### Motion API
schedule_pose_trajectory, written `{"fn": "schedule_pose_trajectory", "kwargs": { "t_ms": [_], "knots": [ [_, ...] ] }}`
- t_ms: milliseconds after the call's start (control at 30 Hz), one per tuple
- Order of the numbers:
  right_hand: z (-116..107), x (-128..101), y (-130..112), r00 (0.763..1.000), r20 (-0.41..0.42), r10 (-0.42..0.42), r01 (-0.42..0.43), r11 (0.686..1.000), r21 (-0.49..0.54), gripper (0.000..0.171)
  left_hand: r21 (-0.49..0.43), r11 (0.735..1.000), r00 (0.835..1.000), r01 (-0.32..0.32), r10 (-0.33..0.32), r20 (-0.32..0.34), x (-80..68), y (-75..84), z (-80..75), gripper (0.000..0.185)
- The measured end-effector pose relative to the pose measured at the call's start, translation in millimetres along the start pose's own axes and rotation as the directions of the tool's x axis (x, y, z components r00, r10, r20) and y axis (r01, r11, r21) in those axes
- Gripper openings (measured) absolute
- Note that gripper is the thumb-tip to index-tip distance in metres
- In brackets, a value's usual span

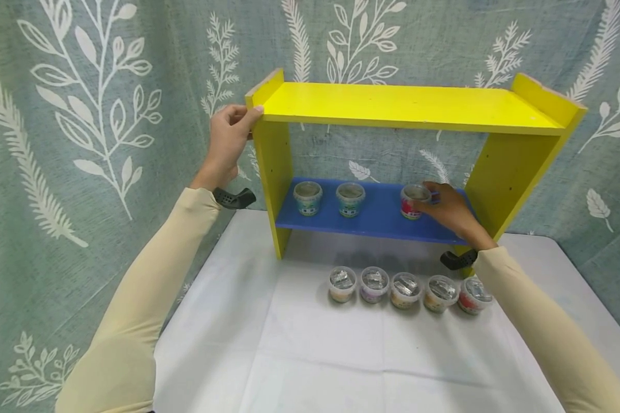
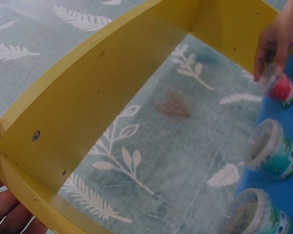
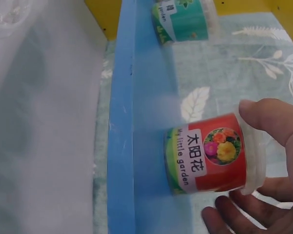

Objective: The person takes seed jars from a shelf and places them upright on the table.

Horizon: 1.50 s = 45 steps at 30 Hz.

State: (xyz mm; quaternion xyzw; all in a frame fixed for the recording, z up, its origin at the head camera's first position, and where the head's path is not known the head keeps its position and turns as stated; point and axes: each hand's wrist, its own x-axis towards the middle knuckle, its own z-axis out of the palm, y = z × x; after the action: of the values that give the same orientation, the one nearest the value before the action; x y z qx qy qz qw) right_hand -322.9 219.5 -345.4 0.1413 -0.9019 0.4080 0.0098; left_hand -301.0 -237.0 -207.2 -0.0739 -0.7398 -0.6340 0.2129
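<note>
My left hand [image 1: 229, 140] grips the upper left corner of a yellow shelf unit [image 1: 392, 103], thumb in front and fingers behind its side panel. At the right part of the blue shelf board [image 1: 387, 201], my right hand [image 1: 449, 209] holds a red planting cup [image 3: 207, 153] by its rim, thumb on one side and fingers on the other. Its label shows flowers and the words "My little garden". Two teal planting cups, one at the left [image 1: 307, 198] and one nearer the middle [image 1: 349, 199], stand upright on the same board.
On the white table [image 1: 330, 355], several lidded cups stand in a row before the unit, from a pale orange one [image 1: 342, 285] to a red one [image 1: 474, 295] beside my right forearm. A green leaf-patterned curtain [image 1: 160, 74] hangs behind and at both sides.
</note>
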Motion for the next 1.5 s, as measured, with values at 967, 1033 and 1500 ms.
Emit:
{"fn": "schedule_pose_trajectory", "kwargs": {
  "t_ms": [967,1033,1500],
  "knots": [
    [17,-10,0,0.991,-0.113,0.074,-0.060,0.991,0.123,0.088,-0.013,1.000,1.000,-0.004,0.004,0.007,-1.6,0.6,0.1,0.045],
    [19,-10,-1,0.991,-0.122,0.060,-0.045,0.992,0.122,0.087,-0.016,1.000,1.000,-0.005,0.006,0.010,-1.7,0.6,0.2,0.045],
    [25,-20,-13,0.994,-0.107,0.022,-0.011,0.994,0.109,0.084,-0.029,1.000,1.000,-0.006,0.006,0.000,-0.6,-0.3,0.3,0.043]
  ]
}}
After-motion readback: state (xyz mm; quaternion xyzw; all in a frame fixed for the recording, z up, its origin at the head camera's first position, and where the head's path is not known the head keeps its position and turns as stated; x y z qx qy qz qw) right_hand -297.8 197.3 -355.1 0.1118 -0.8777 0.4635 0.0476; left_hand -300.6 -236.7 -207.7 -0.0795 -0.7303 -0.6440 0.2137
